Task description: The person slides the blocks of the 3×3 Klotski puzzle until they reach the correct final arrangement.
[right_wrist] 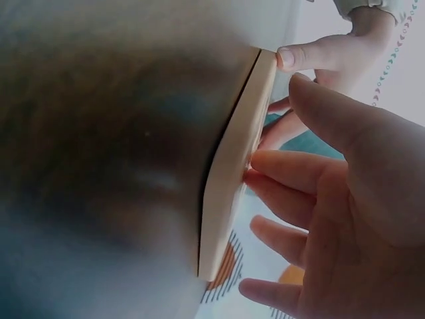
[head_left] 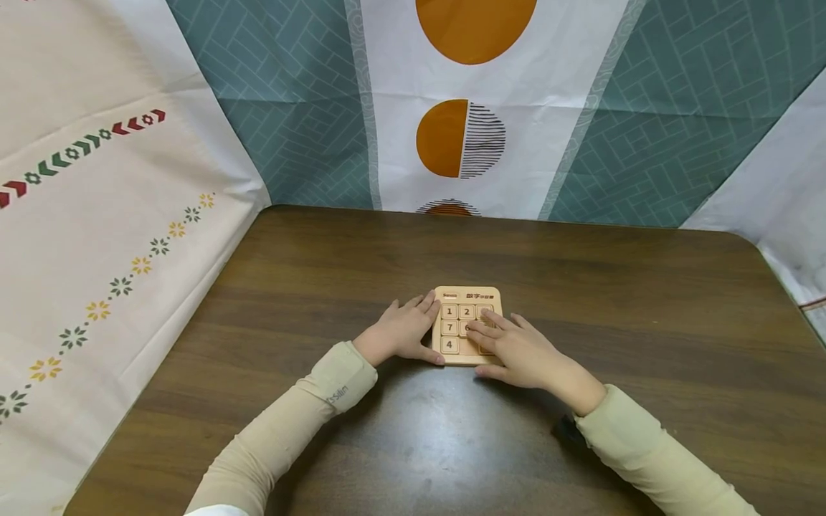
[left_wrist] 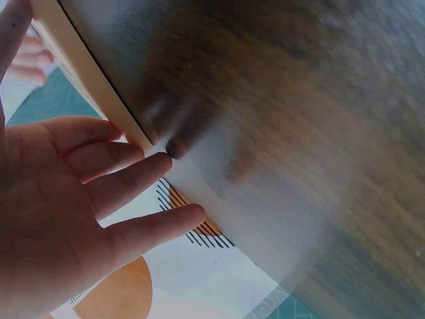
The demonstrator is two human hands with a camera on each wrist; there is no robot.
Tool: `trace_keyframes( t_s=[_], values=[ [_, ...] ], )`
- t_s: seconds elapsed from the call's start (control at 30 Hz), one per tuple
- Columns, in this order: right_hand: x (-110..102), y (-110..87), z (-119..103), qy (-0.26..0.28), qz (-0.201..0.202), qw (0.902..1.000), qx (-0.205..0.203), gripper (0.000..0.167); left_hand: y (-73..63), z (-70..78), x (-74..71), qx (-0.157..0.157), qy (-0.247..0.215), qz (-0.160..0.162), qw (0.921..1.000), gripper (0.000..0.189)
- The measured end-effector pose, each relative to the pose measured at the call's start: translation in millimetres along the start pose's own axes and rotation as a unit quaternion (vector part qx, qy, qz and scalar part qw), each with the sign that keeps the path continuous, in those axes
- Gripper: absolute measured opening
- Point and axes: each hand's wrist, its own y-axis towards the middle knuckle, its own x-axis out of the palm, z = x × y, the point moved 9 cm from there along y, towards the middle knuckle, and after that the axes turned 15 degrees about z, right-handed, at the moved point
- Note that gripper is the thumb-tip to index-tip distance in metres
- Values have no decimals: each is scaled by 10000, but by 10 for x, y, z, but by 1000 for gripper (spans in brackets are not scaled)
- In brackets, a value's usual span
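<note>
A wooden number sliding puzzle (head_left: 461, 361) lies flat on the table. Tiles marked 1, 2, 7, 6 and 4 show, with a bare slot in the bottom row beside the 4; the right-hand tiles are partly hidden under the right hand. My left hand (head_left: 406, 332) rests along the board's left edge, fingers extended up the side and thumb at the lower left corner. Over the right half, my right hand (head_left: 525, 353) lays its outstretched fingertips on the tiles, its thumb near the bottom edge. In the right wrist view, two fingertips (right_wrist: 262, 159) meet the puzzle's top face.
The brown wooden table (head_left: 335, 251) surrounds the puzzle. Behind it hangs a teal and white cloth (head_left: 400, 143) with orange circles, and a cream patterned cloth (head_left: 116, 215) hangs on the left. A small dark object (head_left: 568, 430) shows beside the right sleeve.
</note>
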Motion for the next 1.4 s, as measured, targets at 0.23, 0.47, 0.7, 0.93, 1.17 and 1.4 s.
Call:
trace_keyframes(
  t_s=[0.23,0.47,0.7,0.93,1.17,1.4],
  values=[
    [8,-36,-50,112,-84,9999,33,61,-7,0,-18,0,16,30,10000,106],
    [-35,-101,-157,336,-66,9992,-200,56,-13,3,-22,17,12,96,10000,105],
    [-43,115,-117,67,194,9995,-237,60,1,-1,4,-1,16,75,10000,106],
    [22,172,-73,63,0,9999,-151,61,1,-1,-9,-9,4,70,10000,105],
    [-39,58,65,-6,-49,10000,44,60,-6,-11,-13,-54,4,20,10000,106],
    [-3,57,-127,268,-90,9983,-506,64,-6,3,-16,-39,-16,29,10000,106]
  ],
)
